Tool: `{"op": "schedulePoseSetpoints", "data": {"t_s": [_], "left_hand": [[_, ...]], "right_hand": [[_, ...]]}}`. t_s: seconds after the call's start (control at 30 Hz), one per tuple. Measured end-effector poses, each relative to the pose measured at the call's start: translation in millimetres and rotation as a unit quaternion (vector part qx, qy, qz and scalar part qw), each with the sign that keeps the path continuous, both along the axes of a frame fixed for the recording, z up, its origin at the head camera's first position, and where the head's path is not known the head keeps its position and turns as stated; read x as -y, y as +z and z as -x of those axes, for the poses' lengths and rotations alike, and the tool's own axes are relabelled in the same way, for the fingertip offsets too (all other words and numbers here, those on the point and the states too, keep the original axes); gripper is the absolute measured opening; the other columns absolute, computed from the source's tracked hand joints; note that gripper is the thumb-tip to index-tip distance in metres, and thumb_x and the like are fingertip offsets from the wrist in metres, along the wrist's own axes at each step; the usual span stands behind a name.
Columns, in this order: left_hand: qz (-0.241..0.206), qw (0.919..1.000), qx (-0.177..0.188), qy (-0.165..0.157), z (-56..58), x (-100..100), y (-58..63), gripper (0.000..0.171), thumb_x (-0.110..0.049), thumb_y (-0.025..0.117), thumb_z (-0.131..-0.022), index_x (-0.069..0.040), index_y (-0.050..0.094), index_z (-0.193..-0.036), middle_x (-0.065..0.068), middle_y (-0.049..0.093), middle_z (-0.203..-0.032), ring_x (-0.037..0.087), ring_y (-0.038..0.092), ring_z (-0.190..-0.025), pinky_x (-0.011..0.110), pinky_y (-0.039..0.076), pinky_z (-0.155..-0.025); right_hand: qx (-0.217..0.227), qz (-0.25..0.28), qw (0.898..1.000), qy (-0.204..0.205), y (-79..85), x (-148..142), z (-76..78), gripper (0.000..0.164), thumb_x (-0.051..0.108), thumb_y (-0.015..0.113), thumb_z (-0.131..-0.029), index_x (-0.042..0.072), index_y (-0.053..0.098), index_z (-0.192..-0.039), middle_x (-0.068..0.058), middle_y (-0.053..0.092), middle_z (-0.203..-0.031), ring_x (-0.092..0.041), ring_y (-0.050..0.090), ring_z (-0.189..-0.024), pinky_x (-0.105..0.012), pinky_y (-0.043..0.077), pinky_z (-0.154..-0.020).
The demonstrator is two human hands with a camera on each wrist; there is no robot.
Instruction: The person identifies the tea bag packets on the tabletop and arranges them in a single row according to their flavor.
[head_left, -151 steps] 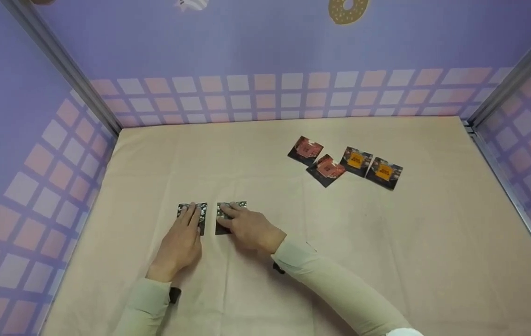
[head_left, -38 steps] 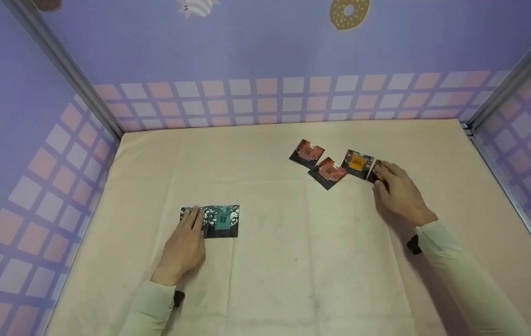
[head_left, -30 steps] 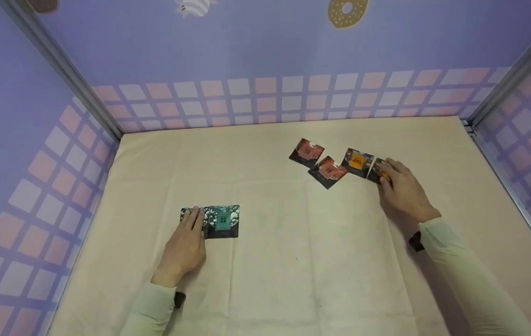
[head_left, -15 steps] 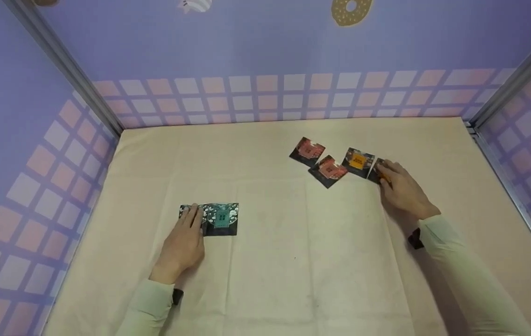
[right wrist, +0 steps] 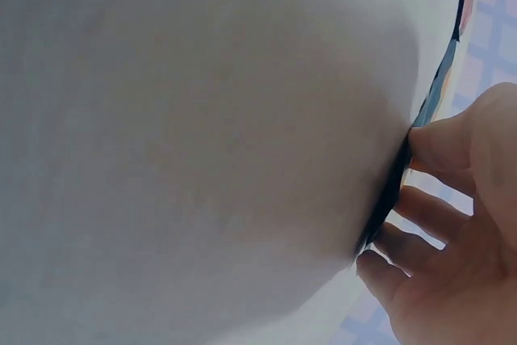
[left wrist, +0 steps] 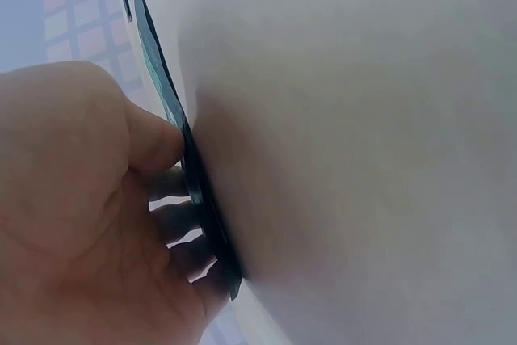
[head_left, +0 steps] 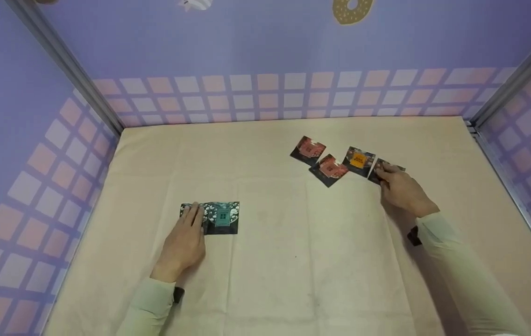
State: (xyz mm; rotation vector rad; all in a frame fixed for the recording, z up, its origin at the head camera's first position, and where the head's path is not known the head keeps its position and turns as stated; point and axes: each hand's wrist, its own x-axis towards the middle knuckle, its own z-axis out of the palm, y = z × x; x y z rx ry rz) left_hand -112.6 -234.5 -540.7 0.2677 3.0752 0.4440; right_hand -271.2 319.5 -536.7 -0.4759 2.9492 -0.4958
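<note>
My left hand (head_left: 183,245) lies with straight fingers over a flat, dark square packet (left wrist: 166,78), covering most of it. A matching packet with a teal label (head_left: 223,218) sits edge to edge with it on the right. Farther back on the right, my right hand (head_left: 403,189) rests extended fingertips on a dark packet (head_left: 397,166); its label is hidden under the fingers. In the right wrist view, the thumb touches that packet's near edge. Immediately left of it, across a narrow gap, lies a packet with an orange label (head_left: 358,161).
Two packets with red labels (head_left: 308,150) lie askew, corner to edge, left of the orange-labelled one. A creased cream cloth (head_left: 270,261) covers the table. Purple walls with pink and white squares (head_left: 267,98) stand at the back and both sides.
Five seconds ago both hands were on the teal packets, which lay apart; those now meet. My right hand has gone to the right-hand packet, and lately its fingers shifted, baring that packet's far right corner.
</note>
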Motion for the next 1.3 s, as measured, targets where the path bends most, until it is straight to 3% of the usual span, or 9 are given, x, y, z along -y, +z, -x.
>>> {"op": "schedulePoseSetpoints", "data": {"t_s": [0.4, 0.87, 1.3], "left_hand": [[0.007, 0.9999, 0.01, 0.003, -0.1, -0.4, 1.5, 0.055, -0.007, 0.041, -0.11, 0.014, 0.034, -0.16, 0.034, 0.029, -0.169, 0.052, 0.028, -0.158, 0.058, 0.029, -0.131], [0.019, 0.9998, 0.012, -0.001, -0.4, -1.6, 4.3, 0.054, -0.007, 0.042, -0.11, 0.014, 0.035, -0.16, 0.034, 0.03, -0.169, 0.052, 0.029, -0.158, 0.058, 0.029, -0.131], [0.011, 0.9999, 0.009, -0.004, -0.1, 0.8, 1.8, 0.054, -0.006, 0.043, -0.11, 0.015, 0.035, -0.159, 0.035, 0.031, -0.168, 0.053, 0.03, -0.157, 0.058, 0.03, -0.13]], "right_hand": [[-0.017, -0.026, 0.999, 0.012, 0.9, 5.5, -16.7, 0.046, 0.006, 0.053, -0.107, -0.009, 0.053, -0.151, -0.038, 0.047, -0.156, -0.06, 0.051, -0.138, -0.07, 0.048, -0.11], [-0.015, -0.037, 0.999, 0.025, 0.5, 13.7, -37.7, 0.047, 0.008, 0.055, -0.107, -0.006, 0.053, -0.152, -0.035, 0.046, -0.158, -0.059, 0.054, -0.136, -0.069, 0.052, -0.106], [-0.07, -0.028, 0.993, 0.093, 1.6, 25.3, -56.3, 0.042, 0.002, 0.059, -0.105, -0.009, 0.06, -0.145, -0.036, 0.055, -0.149, -0.054, 0.064, -0.126, -0.061, 0.062, -0.091]]}}
